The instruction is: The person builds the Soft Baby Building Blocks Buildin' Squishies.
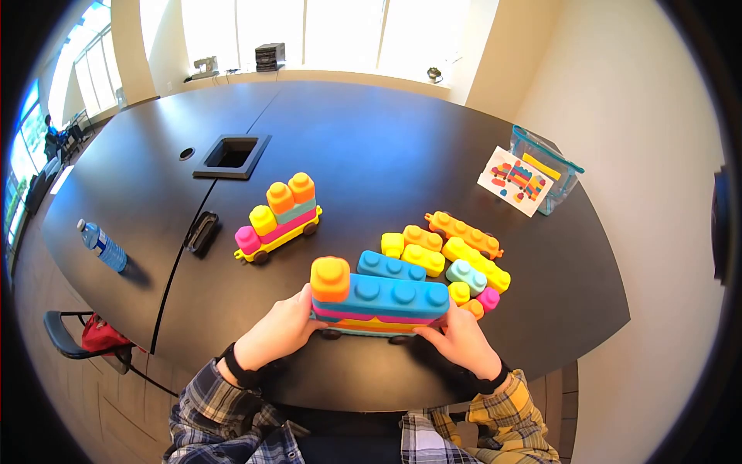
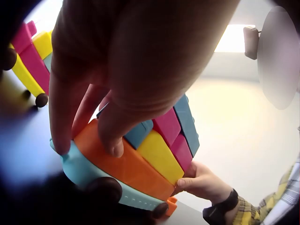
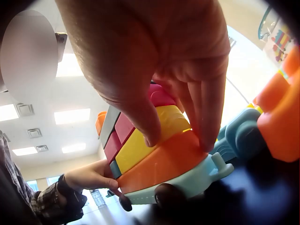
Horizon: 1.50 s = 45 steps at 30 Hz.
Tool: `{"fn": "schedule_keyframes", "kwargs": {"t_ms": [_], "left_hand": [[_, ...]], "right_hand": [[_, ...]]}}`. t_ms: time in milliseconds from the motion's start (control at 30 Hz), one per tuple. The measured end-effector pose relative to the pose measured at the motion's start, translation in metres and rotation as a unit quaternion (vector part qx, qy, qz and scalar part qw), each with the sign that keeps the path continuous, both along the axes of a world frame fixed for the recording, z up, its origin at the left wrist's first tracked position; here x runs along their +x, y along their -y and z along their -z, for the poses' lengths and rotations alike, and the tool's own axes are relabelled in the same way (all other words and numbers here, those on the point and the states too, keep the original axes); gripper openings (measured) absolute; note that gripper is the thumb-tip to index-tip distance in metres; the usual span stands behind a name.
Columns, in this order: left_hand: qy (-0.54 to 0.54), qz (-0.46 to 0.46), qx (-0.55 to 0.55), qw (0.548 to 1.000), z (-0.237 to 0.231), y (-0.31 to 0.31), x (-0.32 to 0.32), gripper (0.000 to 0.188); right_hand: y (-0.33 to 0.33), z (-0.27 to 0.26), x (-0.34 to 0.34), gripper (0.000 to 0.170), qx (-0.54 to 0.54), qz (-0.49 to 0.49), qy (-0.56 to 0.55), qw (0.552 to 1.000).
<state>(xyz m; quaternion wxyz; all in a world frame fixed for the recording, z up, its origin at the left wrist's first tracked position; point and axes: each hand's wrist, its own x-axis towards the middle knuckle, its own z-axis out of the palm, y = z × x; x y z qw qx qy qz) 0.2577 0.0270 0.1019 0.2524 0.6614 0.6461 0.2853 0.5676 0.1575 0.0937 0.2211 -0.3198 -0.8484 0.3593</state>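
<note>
My left hand point(image 1: 274, 334) and right hand point(image 1: 464, 346) grip the two ends of a toy block wagon point(image 1: 386, 301) close over the table's near side. The wagon has a light-blue wheeled base point(image 2: 79, 171), with orange, yellow, magenta and blue blocks stacked on it. One orange block point(image 1: 330, 280) stands on top at its left end. In both wrist views, thumb and fingers pinch the sides of the lower layers. Farther left stands a second wagon point(image 1: 290, 230), yellow-based, its blocks rising in steps to the right.
Several loose blocks lie right behind the held wagon, among them a long yellow block point(image 1: 477, 264) and an orange wheeled base point(image 1: 466, 234). A picture card point(image 1: 516, 182) leans on a clear case point(image 1: 568, 174) at the back right. A water bottle point(image 1: 103, 246) stands at far left.
</note>
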Motion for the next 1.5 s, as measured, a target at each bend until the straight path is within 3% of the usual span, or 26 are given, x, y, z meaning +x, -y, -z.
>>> {"fn": "schedule_keyframes", "kwargs": {"t_ms": [133, 167, 233, 267, 333, 400, 467, 600, 867, 1167, 1233, 1300, 1333, 1367, 1400, 1500], "left_hand": [[0.050, -0.031, 0.088, 0.994, -0.044, -0.008, -0.008, 0.053], [0.008, -0.027, 0.112, 0.993, -0.054, -0.017, -0.013, 0.061], [-0.024, -0.044, 0.223, 0.974, -0.067, -0.047, -0.015, 0.054], [-0.011, -0.056, 0.263, 0.963, -0.069, -0.068, -0.016, 0.046], [0.005, -0.062, 0.251, 0.966, -0.066, -0.116, -0.026, 0.044], [0.021, -0.070, 0.238, 0.969, -0.059, -0.156, -0.032, 0.042], [0.026, -0.142, 0.157, 0.977, -0.047, -0.185, -0.035, 0.045], [0.039, -0.154, 0.161, 0.974, -0.010, -0.220, -0.039, 0.038], [0.025, -0.167, 0.110, 0.979, 0.020, -0.225, -0.040, 0.042], [0.038, -0.148, 0.096, 0.984, 0.031, -0.222, -0.043, 0.050], [0.001, -0.149, 0.047, 0.988, 0.016, -0.215, -0.041, 0.059], [-0.095, -0.167, 0.096, 0.977, -0.013, -0.183, -0.033, 0.055], [-0.135, -0.182, 0.214, 0.950, -0.014, -0.167, -0.036, 0.051], [-0.130, -0.190, 0.240, 0.943, -0.027, -0.155, -0.040, 0.049], [-0.223, -0.197, 0.270, 0.916, -0.036, -0.140, -0.044, 0.053], [-0.319, -0.267, 0.169, 0.894, -0.033, -0.126, -0.057, 0.071]], "right_hand": [[-0.002, -0.050, -0.010, 0.060, 0.020, 0.027, -0.015, 0.999], [-0.015, -0.054, -0.014, 0.069, 0.103, 0.008, -0.058, 0.993], [-0.041, -0.082, -0.029, 0.063, 0.167, 0.040, -0.021, 0.985], [-0.069, -0.080, -0.038, 0.057, 0.181, 0.009, -0.086, 0.980], [-0.115, -0.082, -0.057, 0.052, 0.225, 0.021, -0.097, 0.969], [-0.146, -0.086, -0.073, 0.055, 0.096, 0.042, -0.092, 0.990], [-0.171, -0.073, -0.084, 0.056, 0.109, 0.043, -0.065, 0.991], [-0.206, -0.039, -0.093, 0.058, 0.108, 0.041, -0.020, 0.993], [-0.207, -0.028, -0.096, 0.060, -0.010, 0.048, 0.036, 0.998], [-0.212, -0.017, -0.090, 0.060, 0.014, 0.022, 0.036, 0.999], [-0.209, -0.020, -0.090, 0.060, 0.008, 0.026, 0.050, 0.998], [-0.209, -0.022, -0.089, 0.061, 0.004, 0.030, 0.064, 0.998], [-0.211, -0.019, -0.088, 0.061, 0.012, 0.027, 0.065, 0.997], [-0.213, -0.017, -0.087, 0.062, 0.020, 0.025, 0.066, 0.997], [-0.215, -0.015, -0.088, 0.062, 0.020, 0.027, 0.065, 0.997], [-0.217, -0.010, -0.087, 0.063, 0.023, 0.028, 0.073, 0.997]]}}
